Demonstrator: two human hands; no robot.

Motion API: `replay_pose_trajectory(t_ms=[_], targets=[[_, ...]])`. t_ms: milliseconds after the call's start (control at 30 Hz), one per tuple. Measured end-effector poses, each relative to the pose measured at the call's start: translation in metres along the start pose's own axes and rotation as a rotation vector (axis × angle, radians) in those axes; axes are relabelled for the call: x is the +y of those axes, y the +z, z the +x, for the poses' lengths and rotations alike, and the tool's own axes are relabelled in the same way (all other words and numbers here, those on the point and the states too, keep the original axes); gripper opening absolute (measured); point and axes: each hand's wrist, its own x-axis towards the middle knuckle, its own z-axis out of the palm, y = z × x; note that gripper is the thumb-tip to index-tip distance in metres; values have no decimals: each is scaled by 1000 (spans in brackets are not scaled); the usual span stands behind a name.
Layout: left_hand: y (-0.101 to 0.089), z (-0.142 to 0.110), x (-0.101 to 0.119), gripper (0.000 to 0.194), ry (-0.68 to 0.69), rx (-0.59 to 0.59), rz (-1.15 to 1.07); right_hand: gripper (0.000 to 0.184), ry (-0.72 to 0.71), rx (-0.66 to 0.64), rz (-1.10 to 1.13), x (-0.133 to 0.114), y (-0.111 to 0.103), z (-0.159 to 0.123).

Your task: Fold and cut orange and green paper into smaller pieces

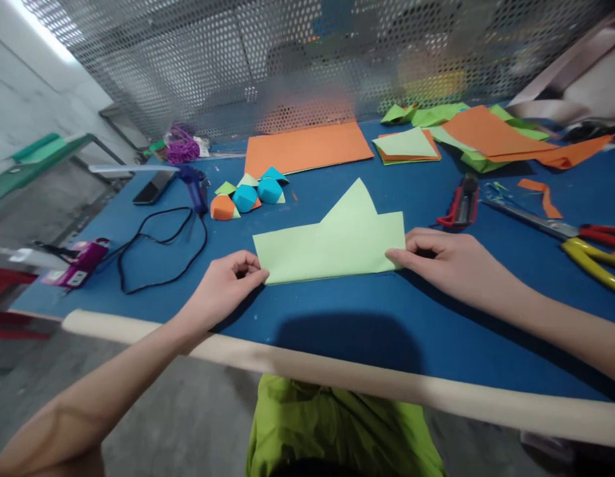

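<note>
A folded light green paper [331,245] lies flat on the blue table [337,318], with a pointed flap rising from its top edge. My left hand [225,285] has its fingers curled and pinches the paper's lower left corner. My right hand [449,262] presses the lower right corner with bent fingers, holding the fold down.
Folded paper shapes in teal, orange and green [247,195] sit behind the paper. An orange sheet [307,147], paper stacks [409,146], a utility knife [461,205], scissors [585,242], a glue gun [195,189] with black cable, a phone [151,189] and a pink tool [76,265] surround it.
</note>
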Motion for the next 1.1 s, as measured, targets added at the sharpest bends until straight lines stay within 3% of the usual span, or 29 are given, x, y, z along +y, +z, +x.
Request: replay_pose_trajectory(t_ms=[700, 1100], targets=[[-5, 0, 0, 18, -26, -68, 24, 55, 83, -11, -62, -4, 3, 0], [1, -1, 1, 15, 13, -14, 85, 58, 8, 36, -68, 5, 9, 0]])
